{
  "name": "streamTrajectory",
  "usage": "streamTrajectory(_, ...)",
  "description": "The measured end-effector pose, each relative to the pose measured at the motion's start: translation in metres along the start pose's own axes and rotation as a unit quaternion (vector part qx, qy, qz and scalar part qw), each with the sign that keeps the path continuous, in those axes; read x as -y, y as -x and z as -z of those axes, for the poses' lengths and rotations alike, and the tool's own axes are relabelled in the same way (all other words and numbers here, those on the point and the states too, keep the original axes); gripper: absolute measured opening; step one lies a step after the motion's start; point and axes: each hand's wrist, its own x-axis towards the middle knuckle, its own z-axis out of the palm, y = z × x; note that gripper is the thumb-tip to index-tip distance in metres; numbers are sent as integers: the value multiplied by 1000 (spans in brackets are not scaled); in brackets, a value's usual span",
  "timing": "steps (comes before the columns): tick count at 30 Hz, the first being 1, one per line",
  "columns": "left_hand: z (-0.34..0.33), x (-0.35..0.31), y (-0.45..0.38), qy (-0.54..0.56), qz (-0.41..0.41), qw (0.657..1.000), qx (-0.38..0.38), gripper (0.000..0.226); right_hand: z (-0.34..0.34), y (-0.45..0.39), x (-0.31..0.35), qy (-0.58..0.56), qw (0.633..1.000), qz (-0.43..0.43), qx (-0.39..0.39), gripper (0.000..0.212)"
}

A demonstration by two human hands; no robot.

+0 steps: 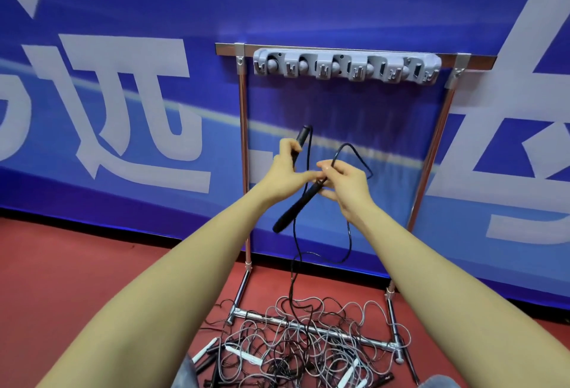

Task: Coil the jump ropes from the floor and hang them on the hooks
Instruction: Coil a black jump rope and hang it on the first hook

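Large white Chinese characters, cropped, only "远" readable, on the blue banner (123, 17)

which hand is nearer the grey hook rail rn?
Left, slightly. The left hand grips an upright black handle below the grey hook rail's left part. The right hand, holding the rope and second handle, sits lower, under its middle.

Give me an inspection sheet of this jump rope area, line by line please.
Surface: red floor.
Job's things: black jump rope held up, its cord trailing to the floor; grey hook rack on a metal stand, no rope hung.
Clutter: tangled rope pile over the stand's base.
Hands: left hand grips one black handle; right hand holds the cord by the other.
Cables: nothing seen.
Surroundings: blue banner with white lettering.
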Motion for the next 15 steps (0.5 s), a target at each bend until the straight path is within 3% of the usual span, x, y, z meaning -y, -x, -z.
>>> streamTrajectory(2,-4,11,10,-28,34,999,8,65,3,1,7,-49,999,4,3,13)
streamTrajectory(5,-17,20,20,-164,61,984,-24,84,1,3,12,-116,993,3,6,12)
streamTrajectory(10,-26,17,20,-352,39,927,-118,34,0,7,14,-147,989,-3,9,12)
streamTrajectory(15,-23,14,20,-462,-1,877,-133,32,3,10,15,-127,992,-16,7,13)
